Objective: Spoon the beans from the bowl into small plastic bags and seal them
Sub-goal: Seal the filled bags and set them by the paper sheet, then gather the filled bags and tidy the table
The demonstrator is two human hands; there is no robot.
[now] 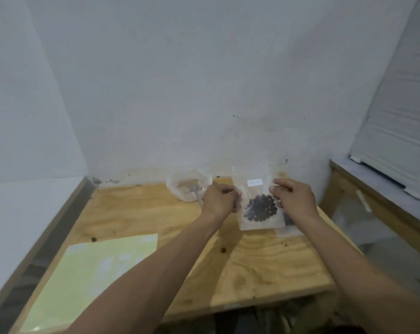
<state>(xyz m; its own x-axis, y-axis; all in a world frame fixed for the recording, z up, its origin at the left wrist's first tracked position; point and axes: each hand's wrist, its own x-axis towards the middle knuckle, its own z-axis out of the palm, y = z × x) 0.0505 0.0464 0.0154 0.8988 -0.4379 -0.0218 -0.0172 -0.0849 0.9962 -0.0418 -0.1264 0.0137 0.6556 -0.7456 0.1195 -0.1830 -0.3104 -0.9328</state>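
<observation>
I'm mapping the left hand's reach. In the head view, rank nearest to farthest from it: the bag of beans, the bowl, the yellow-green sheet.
1. bag of beans: pinched by the left hand at its left edge.
2. bowl: just behind the hand, to its left.
3. yellow-green sheet: on the table's near left corner.

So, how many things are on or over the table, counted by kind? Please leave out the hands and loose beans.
Bags with beans: 2, one held, one behind it
Bowl: 1
Spoon: 1
Yellow sheet: 1
Total: 5
</observation>
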